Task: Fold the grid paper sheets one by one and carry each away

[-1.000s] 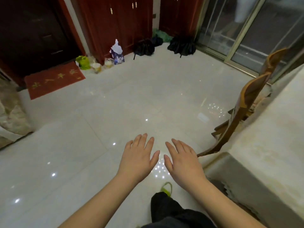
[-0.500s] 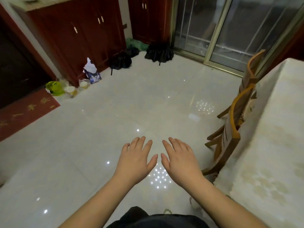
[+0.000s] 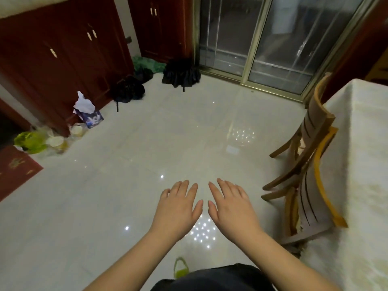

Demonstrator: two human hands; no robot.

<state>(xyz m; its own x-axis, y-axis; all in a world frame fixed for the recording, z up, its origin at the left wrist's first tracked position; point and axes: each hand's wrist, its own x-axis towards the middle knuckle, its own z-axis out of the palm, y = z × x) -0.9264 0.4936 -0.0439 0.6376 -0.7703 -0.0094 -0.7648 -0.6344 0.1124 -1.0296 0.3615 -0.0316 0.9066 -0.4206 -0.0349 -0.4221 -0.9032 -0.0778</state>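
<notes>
Left hand [image 3: 178, 203] and right hand [image 3: 230, 204] side by side over tiled floor [image 3: 147, 164], palms down, fingers spread flat, both empty. Cloth-covered counter [image 3: 361, 156] off to the right, nearer the right hand, chairs [image 3: 308, 164] tucked against its edge. No grid paper anywhere in view; counter top cut off at the frame's right, so any sheets there hidden.

Both bare forearms reach forward, palms down. The left hand [image 3: 177, 208] and right hand [image 3: 232, 207] hover side by side above the glossy floor tiles [image 3: 126, 185], fingers spread flat, thumbs nearly meeting, neither holding anything, both left of the wooden chair [image 3: 310, 175].
</notes>
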